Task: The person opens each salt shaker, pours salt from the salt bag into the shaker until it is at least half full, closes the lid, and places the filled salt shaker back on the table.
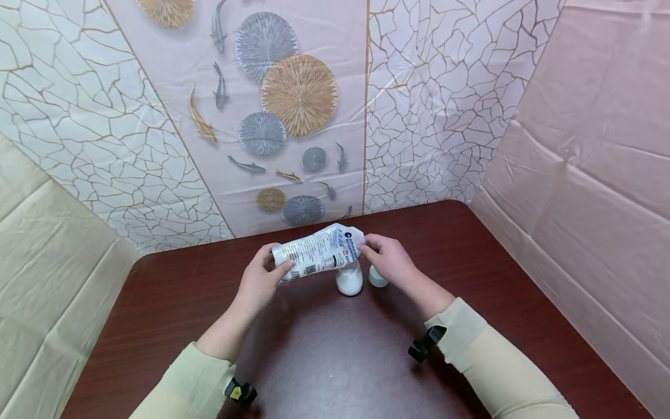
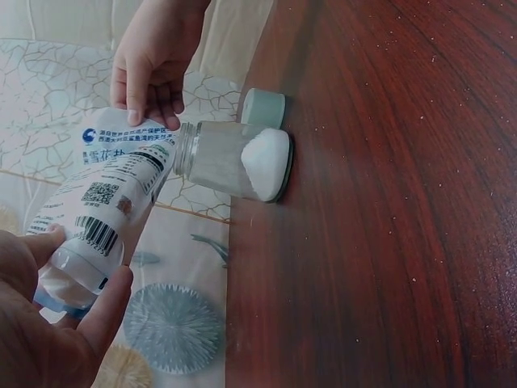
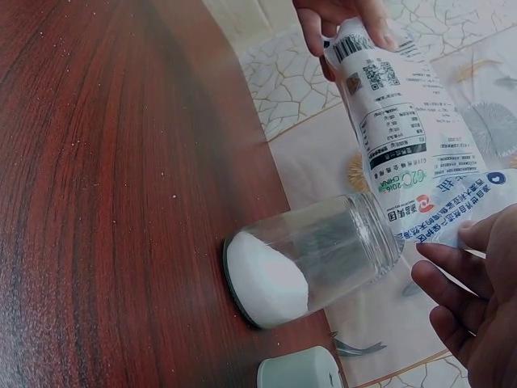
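A white printed bag of salt [image 1: 314,253] is held tilted between my two hands, its lower right end at the mouth of a glass jar [image 1: 349,280]. My left hand [image 1: 260,276] grips the bag's bottom end, thumb on the printed face. With thumb and fingers my right hand [image 1: 388,256] pinches the other end, just above the jar. Inside the upright jar, a mound of white salt [image 3: 262,279] shows in the right wrist view. The bag's opening is hidden behind its printed side.
A pale green lid [image 1: 377,277] lies on the dark red wooden table [image 1: 335,361], right of the jar. White grains are scattered over the tabletop in both wrist views. Patterned cloth [image 1: 439,116] hangs behind the table's far edge, and plain cloth walls flank both sides.
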{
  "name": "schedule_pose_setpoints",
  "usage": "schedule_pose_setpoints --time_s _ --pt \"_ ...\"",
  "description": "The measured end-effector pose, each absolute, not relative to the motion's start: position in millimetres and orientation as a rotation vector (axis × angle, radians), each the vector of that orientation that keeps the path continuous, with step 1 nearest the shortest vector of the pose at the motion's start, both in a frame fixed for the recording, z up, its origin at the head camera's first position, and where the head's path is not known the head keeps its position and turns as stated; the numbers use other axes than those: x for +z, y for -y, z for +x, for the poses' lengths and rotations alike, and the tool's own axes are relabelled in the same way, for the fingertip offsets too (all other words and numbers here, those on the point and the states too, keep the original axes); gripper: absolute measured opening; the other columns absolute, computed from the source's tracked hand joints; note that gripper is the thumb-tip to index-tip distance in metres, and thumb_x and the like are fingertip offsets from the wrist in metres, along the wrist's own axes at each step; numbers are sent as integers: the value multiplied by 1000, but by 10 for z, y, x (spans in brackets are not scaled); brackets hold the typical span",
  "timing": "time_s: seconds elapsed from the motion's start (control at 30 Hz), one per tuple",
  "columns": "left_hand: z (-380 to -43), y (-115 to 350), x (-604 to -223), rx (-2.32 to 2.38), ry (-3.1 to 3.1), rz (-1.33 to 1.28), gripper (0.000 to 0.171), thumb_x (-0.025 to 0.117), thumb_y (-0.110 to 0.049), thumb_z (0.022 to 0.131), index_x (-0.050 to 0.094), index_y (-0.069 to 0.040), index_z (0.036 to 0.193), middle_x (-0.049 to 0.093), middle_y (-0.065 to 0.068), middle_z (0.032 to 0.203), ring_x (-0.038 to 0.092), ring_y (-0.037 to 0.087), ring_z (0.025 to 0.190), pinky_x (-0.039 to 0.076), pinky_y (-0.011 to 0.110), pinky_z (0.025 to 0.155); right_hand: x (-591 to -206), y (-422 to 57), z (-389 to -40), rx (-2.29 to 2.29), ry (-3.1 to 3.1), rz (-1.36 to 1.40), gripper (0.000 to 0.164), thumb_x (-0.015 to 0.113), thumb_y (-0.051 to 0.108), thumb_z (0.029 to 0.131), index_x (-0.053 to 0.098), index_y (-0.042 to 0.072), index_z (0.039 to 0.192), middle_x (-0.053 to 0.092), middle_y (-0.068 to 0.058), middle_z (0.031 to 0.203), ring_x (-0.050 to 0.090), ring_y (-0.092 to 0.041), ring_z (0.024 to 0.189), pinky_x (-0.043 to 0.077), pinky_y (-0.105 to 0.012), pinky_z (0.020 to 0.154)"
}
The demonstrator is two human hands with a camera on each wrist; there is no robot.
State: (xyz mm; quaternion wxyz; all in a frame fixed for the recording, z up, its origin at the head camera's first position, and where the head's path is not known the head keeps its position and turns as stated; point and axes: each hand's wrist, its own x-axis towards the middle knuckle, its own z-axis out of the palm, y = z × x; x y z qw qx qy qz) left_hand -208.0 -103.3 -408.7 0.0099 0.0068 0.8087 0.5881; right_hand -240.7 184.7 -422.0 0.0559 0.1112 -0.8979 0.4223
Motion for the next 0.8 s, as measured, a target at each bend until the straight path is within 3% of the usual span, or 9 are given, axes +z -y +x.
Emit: schedule_pose_setpoints --time_s 0.8 --pt "-2060 1036 -4036 1820 -2535 19 44 71 -14 93 52 -15 133 61 14 123 62 25 100 59 34 72 -4201 -1834 -2412 1274 2726 336 17 61 21 100 71 9 107 70 -6 94 55 -21 80 46 -36 71"
